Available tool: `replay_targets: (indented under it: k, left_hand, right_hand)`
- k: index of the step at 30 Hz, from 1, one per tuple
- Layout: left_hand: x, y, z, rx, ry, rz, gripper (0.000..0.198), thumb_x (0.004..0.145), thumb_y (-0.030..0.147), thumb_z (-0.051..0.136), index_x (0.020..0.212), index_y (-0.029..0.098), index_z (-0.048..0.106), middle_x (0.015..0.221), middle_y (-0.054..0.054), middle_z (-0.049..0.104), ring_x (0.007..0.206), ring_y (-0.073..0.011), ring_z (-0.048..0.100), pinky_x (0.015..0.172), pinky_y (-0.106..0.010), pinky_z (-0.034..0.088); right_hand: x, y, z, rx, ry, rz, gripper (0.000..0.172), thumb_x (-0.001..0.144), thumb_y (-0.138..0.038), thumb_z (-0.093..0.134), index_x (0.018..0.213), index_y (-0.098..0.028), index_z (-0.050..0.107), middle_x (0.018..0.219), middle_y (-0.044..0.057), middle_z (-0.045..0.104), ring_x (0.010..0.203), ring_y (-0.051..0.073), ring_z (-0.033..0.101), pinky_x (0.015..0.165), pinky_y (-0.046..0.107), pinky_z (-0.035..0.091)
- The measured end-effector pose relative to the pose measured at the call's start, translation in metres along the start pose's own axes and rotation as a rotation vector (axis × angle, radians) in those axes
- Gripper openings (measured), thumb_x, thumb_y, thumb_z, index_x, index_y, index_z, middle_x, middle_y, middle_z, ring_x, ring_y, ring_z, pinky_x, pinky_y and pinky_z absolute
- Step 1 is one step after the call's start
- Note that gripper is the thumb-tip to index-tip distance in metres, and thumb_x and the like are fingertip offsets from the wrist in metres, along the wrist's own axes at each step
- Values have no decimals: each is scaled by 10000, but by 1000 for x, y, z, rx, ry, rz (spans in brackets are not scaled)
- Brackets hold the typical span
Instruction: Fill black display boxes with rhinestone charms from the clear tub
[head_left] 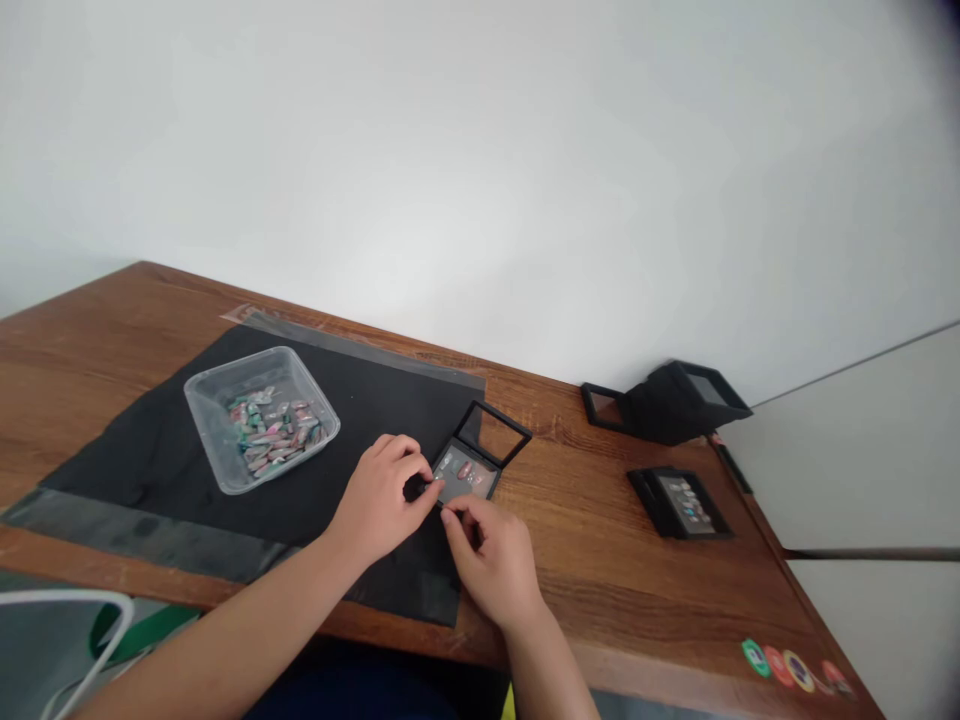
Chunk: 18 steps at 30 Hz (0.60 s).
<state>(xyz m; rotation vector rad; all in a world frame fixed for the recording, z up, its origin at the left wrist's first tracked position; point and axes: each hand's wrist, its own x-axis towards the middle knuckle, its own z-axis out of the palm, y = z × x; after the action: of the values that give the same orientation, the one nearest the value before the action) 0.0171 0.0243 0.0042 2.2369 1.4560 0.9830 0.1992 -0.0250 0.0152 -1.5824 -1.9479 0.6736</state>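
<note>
A hinged black display frame (466,474) with a clear film window lies open, its lid tilted up at the back. Several small shiny pieces, perhaps false nails, lie on the film. My left hand (386,495) is at the frame's left edge, thumb and forefinger pinched together; whatever is between them is too small to make out. My right hand (491,555) grips the near corner of the frame between thumb and fingertips. To the left, a clear plastic tub (217,440) holds many similar pieces in pink, green and silver.
A black sheet (375,400) covers part of the wooden table (577,540). Black frames (667,405) are stacked by the wall at right, with a filled frame (686,503) nearer. Round coloured stickers (799,670) mark the right front corner. A white cable (67,597) curves at lower left.
</note>
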Motion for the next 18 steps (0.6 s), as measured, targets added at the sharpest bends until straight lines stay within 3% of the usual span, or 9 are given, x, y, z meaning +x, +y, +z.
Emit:
replay_targets:
  k: [6, 18]
  left_hand:
    - [1, 2, -2, -43, -55, 30, 177, 875, 219, 661, 717, 192, 586, 893, -46, 598, 901, -224, 541, 821, -401, 464]
    - [2, 2, -1, -64, -18, 14, 199, 859, 166, 627, 770, 216, 456, 850, -29, 580, 874, -223, 529, 797, -380, 449]
  right_hand:
    - [1, -1, -2, 2, -10, -10, 192, 954, -309, 555, 891, -241, 722, 615, -37, 607, 545, 110, 533, 554, 231, 326]
    - [1, -1, -3, 15, -28, -9, 196, 967, -306, 540, 888, -241, 707, 640, -29, 616, 565, 121, 540, 570, 244, 333]
